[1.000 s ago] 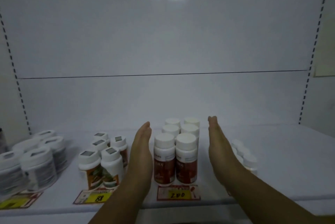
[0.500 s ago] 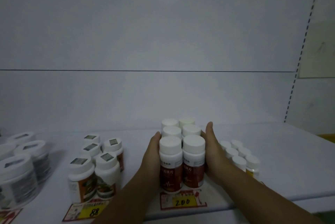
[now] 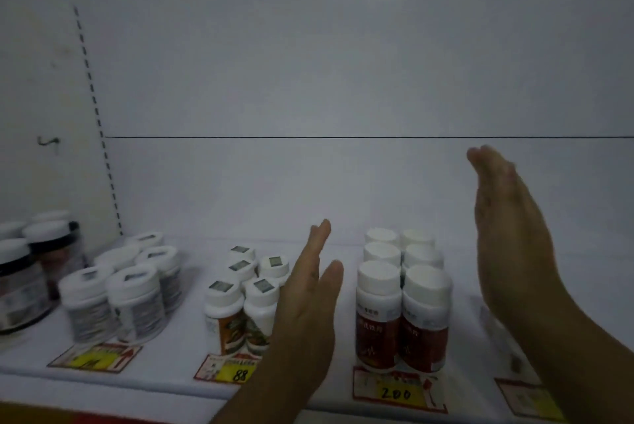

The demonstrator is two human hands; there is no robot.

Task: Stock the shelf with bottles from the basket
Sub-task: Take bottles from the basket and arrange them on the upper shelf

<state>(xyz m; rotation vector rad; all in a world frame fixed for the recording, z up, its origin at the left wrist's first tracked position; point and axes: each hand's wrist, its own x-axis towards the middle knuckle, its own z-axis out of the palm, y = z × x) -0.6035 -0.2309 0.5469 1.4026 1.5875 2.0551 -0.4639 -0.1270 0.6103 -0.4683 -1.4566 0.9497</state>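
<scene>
both hands have just come off the block of red-labelled bottles (image 3: pixel 401 303). half a second ago they were pressed flat against its two sides, squaring it up; now the left hand (image 3: pixel 308 314) hangs just left of the block, palm turned inward, fingers straight and thumb a little apart, touching nothing. the right hand (image 3: pixel 511 235) has lifted higher and swung out to the right, flat and held edge-on, also empty and well clear of the caps.

the bottles stand upright in two tidy columns, three deep, white caps level, right behind the yellow price tag marked 200 (image 3: pixel 398 391) at the front lip of the shelf (image 3: pixel 343 245). to their left a cluster of orange-and-green labelled bottles (image 3: pixel 243 300) sits behind the tag marked 88 (image 3: pixel 236 374), and further left are squat white-lidded jars (image 3: pixel 116 296).

i read that release as the row being finished: it looks straightened and needs no more nudging. the basket is nowhere in view, so how many bottles are left to stock i cannot tell; the next fetch would have to start from below or beside the shelf.
</scene>
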